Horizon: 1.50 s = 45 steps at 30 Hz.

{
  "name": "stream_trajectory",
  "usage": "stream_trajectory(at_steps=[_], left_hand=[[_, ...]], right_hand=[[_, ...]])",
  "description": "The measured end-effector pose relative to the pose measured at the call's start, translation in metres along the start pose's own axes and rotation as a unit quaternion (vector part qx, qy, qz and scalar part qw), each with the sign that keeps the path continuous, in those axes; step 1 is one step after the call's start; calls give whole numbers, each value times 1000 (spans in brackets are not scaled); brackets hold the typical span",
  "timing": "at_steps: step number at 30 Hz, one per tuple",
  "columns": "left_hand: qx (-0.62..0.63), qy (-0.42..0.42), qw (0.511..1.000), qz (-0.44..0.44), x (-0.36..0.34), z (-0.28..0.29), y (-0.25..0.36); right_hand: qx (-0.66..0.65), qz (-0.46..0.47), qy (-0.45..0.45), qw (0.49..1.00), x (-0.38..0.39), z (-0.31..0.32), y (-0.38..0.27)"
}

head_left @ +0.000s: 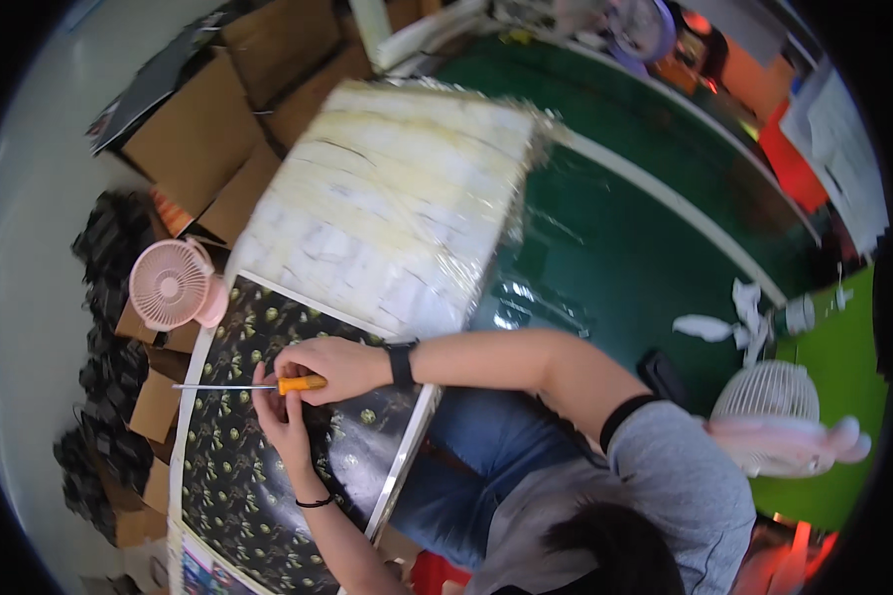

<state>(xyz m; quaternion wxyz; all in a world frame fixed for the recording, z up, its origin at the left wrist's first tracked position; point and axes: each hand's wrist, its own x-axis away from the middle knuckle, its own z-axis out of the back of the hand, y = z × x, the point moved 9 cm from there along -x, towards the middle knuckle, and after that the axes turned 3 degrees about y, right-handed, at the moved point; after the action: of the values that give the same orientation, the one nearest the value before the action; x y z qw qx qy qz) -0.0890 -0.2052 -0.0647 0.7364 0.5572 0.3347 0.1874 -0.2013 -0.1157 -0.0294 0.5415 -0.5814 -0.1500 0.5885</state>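
A screwdriver (303,384) with an orange-yellow handle and a long thin metal shaft lies level above the table, its tip toward the left. My right hand (347,369), with a black watch at the wrist, grips the handle from the right. At the handle's front end, my left hand (285,428) closes its thumb and fingers around it where the shaft begins. A black band circles my left wrist. Below both hands spreads a dark tabletop (233,451) patterned with small yellow-green shapes and edged in white.
A pink clip fan (172,285) stands at the table's left edge. Beyond the table is a white, plastic-wrapped block (387,198). Cardboard boxes (193,129) and black bundled items (119,238) line the left. At right, a white-and-pink fan (769,407) rests on a bright green surface (843,377).
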Motion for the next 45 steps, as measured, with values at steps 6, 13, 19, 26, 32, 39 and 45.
stream_trajectory(at_steps=[6, 13, 19, 26, 32, 39, 45], left_hand=[[-36, 34, 998, -44, 6, 6, 11], [-157, 121, 965, -169, 18, 8, 48], [-173, 190, 948, -188, 25, 18, 45], [-102, 244, 951, -161, 27, 33, 32], [-191, 129, 963, -136, 18, 13, 37], [-166, 135, 967, -142, 16, 10, 38], [-160, 141, 962, -171, 17, 10, 45]], right_hand=[[39, -12, -10, 999, 2, -8, 2], [75, -7, 1, 997, 6, -5, 6], [65, -30, -11, 997, 4, -6, 1], [-28, -26, 17, 999, 1, 2, 6], [23, 25, -31, 999, 1, -7, -12], [-4, -14, -56, 998, 2, -11, -12], [47, -11, -40, 998, 1, -10, -2]])
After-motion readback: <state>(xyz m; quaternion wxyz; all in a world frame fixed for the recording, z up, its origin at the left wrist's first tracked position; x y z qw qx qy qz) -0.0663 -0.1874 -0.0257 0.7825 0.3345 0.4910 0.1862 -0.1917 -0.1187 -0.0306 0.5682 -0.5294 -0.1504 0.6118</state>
